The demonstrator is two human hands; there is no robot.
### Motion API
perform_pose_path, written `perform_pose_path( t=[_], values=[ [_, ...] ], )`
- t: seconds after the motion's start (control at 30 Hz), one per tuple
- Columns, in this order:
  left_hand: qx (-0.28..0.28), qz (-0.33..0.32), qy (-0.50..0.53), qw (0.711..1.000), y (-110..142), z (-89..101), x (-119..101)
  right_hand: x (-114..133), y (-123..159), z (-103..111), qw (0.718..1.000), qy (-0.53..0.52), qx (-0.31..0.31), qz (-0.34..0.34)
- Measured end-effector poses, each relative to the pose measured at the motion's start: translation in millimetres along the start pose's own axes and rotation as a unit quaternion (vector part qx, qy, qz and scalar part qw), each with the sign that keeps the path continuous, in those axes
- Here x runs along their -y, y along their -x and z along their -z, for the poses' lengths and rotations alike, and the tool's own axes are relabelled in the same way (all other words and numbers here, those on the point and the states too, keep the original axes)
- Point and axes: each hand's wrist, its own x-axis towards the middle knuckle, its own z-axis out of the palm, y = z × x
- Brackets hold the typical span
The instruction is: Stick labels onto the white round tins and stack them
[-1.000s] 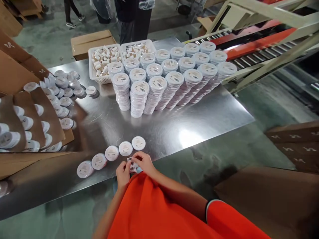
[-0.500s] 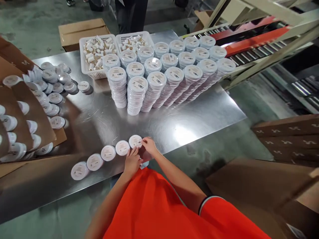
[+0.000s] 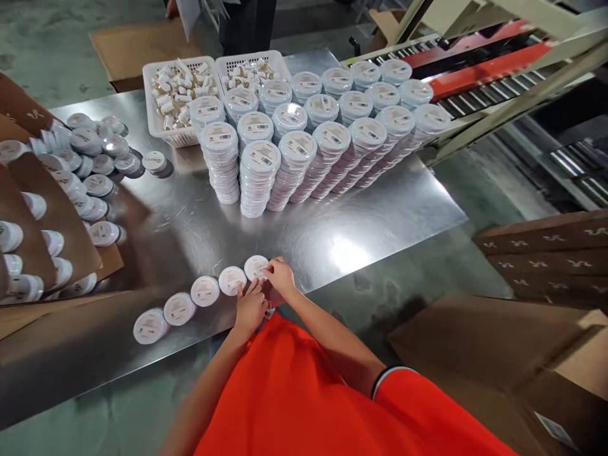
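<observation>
Five round white tubs with printed labels lie in a slanting row near the table's front edge. At the right end, the last tub is partly covered by my fingers. My right hand pinches at its right side, over the printed label; whatever is between the fingertips is too small to make out. Just below that tub, my left hand has its fingers stretched forward, fingertips at the tub's lower edge. Beside it in the row is another tub. A small pale piece shows by my left thumb.
Tall stacks of white tubs stand behind the row. White baskets at the back hold small white-capped bottles. Loose tubs and a cardboard box with dividers are at left. A roller conveyor and cartons are at right.
My right hand has shifted slightly left over the last tub, still pinching. My left hand stays almost in place. The view has moved slightly.
</observation>
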Motion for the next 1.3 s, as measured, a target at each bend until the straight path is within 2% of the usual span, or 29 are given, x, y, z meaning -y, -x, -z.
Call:
perform_pose_path(
  t=[0.17,0.3,0.4,0.47,0.57,0.63,0.7,0.77,0.87,1.0,1.13,1.3],
  values=[
    [-0.001,0.014,0.005,1.000,-0.4,-1.5,0.6,4.6,-2.7,-0.2,0.998,0.053,-0.009,-0.038],
    [-0.019,0.025,0.031,0.999,-3.9,-6.0,4.7,0.8,-12.5,5.3,1.000,0.005,0.022,-0.013],
    [-0.047,0.025,0.103,0.993,-6.3,-9.5,10.0,-1.7,-14.2,13.6,0.999,-0.034,0.025,0.005],
    [-0.099,0.030,0.205,0.973,-6.6,-9.9,13.9,-1.3,-9.2,19.8,0.999,-0.046,0.005,0.008],
    [-0.195,0.044,0.338,0.920,-2.6,-5.5,18.7,4.0,9.3,24.7,0.993,-0.116,-0.028,0.019],
    [-0.234,0.063,0.389,0.889,4.3,0.5,20.3,12.0,27.8,23.1,0.976,-0.211,0.022,0.053],
    [-0.258,0.087,0.437,0.857,14.4,7.2,20.7,24.1,47.6,18.9,0.941,-0.306,0.119,0.088],
    [-0.273,0.104,0.481,0.826,25.8,12.8,20.8,38.7,64.2,14.1,0.904,-0.373,0.188,0.093],
    [-0.271,0.110,0.515,0.806,41.9,17.4,21.8,58.1,77.6,10.4,0.882,-0.414,0.218,0.062],
    [-0.282,0.100,0.549,0.781,55.3,18.3,24.1,68.4,81.4,13.0,0.891,-0.397,0.215,0.049],
    [-0.265,0.115,0.564,0.773,59.2,15.7,26.2,66.5,86.2,15.2,0.911,-0.351,0.204,0.070],
    [-0.277,0.116,0.513,0.804,60.4,11.1,24.8,62.6,93.3,9.6,0.921,-0.331,0.184,0.090]
  ],
)
